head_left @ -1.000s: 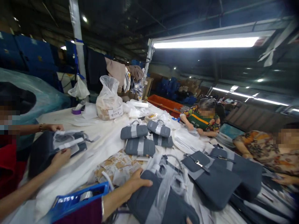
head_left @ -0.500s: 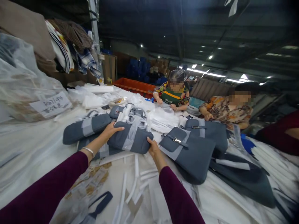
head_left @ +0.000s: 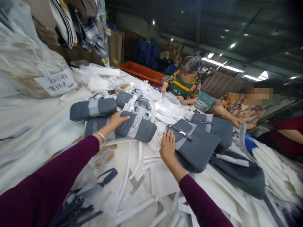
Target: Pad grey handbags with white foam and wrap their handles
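Resting flat with fingers spread, your left hand (head_left: pixel 117 119) lies open on a grey padded pouch (head_left: pixel 142 130), gripping nothing. The pouch runs ahead and to the right of that hand, with a pale band and a clear plastic sleeve (head_left: pixel 134 121) across it.

Your right hand (head_left: pixel 168 148) is open too and holds nothing. A grey flap handbag (head_left: pixel 196 148) with a metal buckle (head_left: pixel 181 132) sits just to its right; you cannot tell whether your fingers touch its edge.

Under your left wrist lies a second pouch (head_left: pixel 97 126), a third (head_left: pixel 93 108) lies beyond the hand, and a fourth (head_left: pixel 124 99) lies further ahead. Right of the handbag are 2 more bags: a grey one (head_left: pixel 217 127) and a darker one (head_left: pixel 239 173).

Below your right hand, white foam strips (head_left: pixel 134 167) are scattered over the sheet-covered counter (head_left: pixel 35 132). Black straps (head_left: pixel 75 205) lie below your left hand.

Well ahead of your hands, a co-worker in a green apron (head_left: pixel 182 88) handles clear plastic, and a co-worker in a floral top (head_left: pixel 236 108) sits to the right of your right hand.
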{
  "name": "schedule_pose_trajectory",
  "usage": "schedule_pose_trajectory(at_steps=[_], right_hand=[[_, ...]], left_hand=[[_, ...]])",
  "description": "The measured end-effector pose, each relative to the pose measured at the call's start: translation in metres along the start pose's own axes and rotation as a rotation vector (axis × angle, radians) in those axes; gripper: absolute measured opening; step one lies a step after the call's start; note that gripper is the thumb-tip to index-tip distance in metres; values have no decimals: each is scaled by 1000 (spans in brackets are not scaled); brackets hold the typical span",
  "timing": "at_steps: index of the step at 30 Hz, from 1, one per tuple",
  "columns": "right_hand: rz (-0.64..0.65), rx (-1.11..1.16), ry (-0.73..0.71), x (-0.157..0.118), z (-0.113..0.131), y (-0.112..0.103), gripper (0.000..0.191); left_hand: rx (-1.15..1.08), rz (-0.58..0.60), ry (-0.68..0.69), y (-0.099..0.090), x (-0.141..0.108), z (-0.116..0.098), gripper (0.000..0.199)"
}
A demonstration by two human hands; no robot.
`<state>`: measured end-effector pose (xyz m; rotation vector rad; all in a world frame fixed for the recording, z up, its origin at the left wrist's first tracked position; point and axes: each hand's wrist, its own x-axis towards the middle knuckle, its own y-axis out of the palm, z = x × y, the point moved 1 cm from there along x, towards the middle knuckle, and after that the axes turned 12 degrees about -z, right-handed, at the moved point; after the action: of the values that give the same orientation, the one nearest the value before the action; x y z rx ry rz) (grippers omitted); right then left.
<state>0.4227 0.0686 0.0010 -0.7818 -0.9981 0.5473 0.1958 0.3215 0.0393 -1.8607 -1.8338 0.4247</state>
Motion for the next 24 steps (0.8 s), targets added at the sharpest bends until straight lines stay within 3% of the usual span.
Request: schedule_pose_trajectory(at_steps=[2, 8, 14, 17, 21, 24], right_hand=[[3, -187, -93, 3, -13, -4, 65], [39, -244, -150, 7, -33, 7, 57], [40, -285, -162, 8, -42, 8, 59], [28, -304, -150, 11, -44, 9, 58], [8, -338, -113, 18, -43, 8, 57], [12, -374, -89, 27, -41, 0, 54]], left_hand=[[78, -37, 20, 2, -6, -1, 57], [333, -130, 168, 1, -31, -6, 67], [387, -128, 173, -13, -44, -10, 58], [452, -137, 175, -23, -53, -18, 65], [512, -197, 444, -38, -75, -37, 76], [454, -162, 649, -44, -98, -50, 73]])
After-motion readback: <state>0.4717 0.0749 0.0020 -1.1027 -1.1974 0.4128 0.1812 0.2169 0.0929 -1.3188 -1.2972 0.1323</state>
